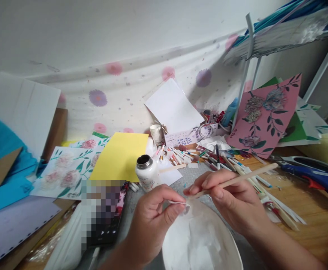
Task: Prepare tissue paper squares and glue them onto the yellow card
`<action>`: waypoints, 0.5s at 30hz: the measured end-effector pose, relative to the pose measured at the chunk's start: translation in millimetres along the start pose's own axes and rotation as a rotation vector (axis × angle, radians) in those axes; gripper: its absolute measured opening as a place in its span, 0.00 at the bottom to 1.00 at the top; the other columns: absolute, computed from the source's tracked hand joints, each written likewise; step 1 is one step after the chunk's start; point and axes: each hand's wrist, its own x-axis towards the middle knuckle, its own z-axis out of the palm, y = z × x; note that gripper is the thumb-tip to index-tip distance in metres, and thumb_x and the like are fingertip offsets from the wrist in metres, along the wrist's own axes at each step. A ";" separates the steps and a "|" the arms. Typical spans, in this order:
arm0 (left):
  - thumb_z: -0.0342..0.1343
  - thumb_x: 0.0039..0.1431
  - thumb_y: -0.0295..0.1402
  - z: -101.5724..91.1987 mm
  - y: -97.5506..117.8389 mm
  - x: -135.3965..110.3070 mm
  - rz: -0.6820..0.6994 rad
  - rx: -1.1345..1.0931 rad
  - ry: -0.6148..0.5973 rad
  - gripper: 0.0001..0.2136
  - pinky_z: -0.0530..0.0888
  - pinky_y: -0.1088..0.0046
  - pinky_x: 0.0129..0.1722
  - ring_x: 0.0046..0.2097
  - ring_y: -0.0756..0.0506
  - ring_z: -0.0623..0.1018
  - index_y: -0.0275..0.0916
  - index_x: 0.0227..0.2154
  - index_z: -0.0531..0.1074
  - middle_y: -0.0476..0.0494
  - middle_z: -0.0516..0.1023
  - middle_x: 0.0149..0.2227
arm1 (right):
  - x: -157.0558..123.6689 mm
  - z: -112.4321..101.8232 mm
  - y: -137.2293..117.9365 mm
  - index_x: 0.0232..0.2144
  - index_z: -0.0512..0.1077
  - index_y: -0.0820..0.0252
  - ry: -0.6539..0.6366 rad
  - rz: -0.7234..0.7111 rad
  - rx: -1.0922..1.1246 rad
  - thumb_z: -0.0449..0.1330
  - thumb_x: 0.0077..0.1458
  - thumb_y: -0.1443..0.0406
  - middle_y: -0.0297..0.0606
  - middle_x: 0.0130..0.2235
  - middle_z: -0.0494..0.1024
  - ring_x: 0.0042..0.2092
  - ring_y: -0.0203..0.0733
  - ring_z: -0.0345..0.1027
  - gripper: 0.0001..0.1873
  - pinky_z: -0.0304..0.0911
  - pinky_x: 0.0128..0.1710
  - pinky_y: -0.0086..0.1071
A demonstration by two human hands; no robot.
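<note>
My left hand (152,219) pinches a small, thin white piece (177,203), perhaps paper or tissue, between thumb and fingertips. My right hand (231,202) is closed around a flat wooden craft stick (249,175). The stick slants down to the left, and its lower tip is close to the white piece; whether they touch I cannot tell. Below both hands sits a white bowl (235,242) with whitish, crumpled-looking material inside, partly hidden by my left hand.
A white bottle (147,176) without a lid stands behind my left hand. A phone (110,228) leans at left. Scattered markers (177,155) lie behind; a blue glue gun (307,174) is at right. Flower pictures, including a pink one (284,101), stand around the table.
</note>
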 end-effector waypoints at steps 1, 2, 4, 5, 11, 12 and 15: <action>0.64 0.55 0.28 -0.1 0.1 0.1 0.000 -0.016 -0.007 0.03 0.70 0.77 0.34 0.32 0.49 0.75 0.40 0.27 0.79 0.49 0.78 0.27 | 0.1 -0.1 0.5 0.42 0.78 0.50 -0.007 0.000 -0.002 0.61 0.64 0.64 0.36 0.40 0.83 0.45 0.45 0.78 0.06 0.72 0.47 0.42; 0.64 0.55 0.29 -0.2 0.1 0.1 -0.007 -0.038 -0.010 0.03 0.70 0.77 0.34 0.32 0.49 0.75 0.40 0.27 0.79 0.50 0.78 0.27 | 0.4 -0.2 0.8 0.42 0.78 0.50 -0.014 -0.003 -0.007 0.61 0.64 0.64 0.36 0.40 0.83 0.45 0.45 0.78 0.06 0.72 0.47 0.42; 0.64 0.55 0.30 -0.6 -0.3 -0.3 -0.037 -0.087 -0.016 0.03 0.69 0.77 0.34 0.32 0.49 0.74 0.40 0.27 0.78 0.50 0.77 0.28 | 0.9 -0.3 1.1 0.42 0.78 0.50 -0.024 -0.014 -0.021 0.61 0.63 0.64 0.36 0.40 0.83 0.44 0.43 0.77 0.06 0.72 0.46 0.40; 0.65 0.56 0.31 -0.8 -0.5 -0.6 -0.057 -0.110 -0.018 0.03 0.69 0.77 0.33 0.32 0.49 0.74 0.40 0.27 0.78 0.50 0.76 0.28 | 1.2 -0.2 1.0 0.41 0.78 0.51 -0.027 -0.018 -0.026 0.62 0.63 0.64 0.36 0.39 0.83 0.44 0.43 0.77 0.06 0.72 0.46 0.39; 0.67 0.53 0.32 -1.1 -0.3 -1.8 -0.136 -0.099 -0.006 0.04 0.71 0.77 0.34 0.32 0.48 0.76 0.39 0.27 0.78 0.48 0.80 0.28 | 0.2 -0.4 -4.6 0.43 0.78 0.50 -0.045 -0.006 -0.048 0.61 0.64 0.64 0.38 0.40 0.83 0.44 0.45 0.77 0.07 0.72 0.46 0.43; 0.67 0.52 0.31 -0.6 -0.2 -1.9 -0.145 -0.090 -0.004 0.03 0.72 0.76 0.34 0.32 0.48 0.76 0.39 0.27 0.79 0.48 0.80 0.28 | -0.5 -0.6 -6.0 0.43 0.78 0.50 -0.049 -0.009 -0.063 0.61 0.64 0.64 0.38 0.40 0.83 0.44 0.45 0.76 0.07 0.72 0.47 0.43; 0.67 0.50 0.30 1.6 0.5 -2.2 -0.138 -0.060 0.013 0.02 0.73 0.76 0.33 0.32 0.47 0.78 0.39 0.27 0.79 0.47 0.81 0.28 | -2.1 -1.1 -9.4 0.43 0.78 0.50 -0.045 -0.005 -0.087 0.61 0.64 0.64 0.39 0.40 0.83 0.44 0.46 0.76 0.08 0.72 0.46 0.43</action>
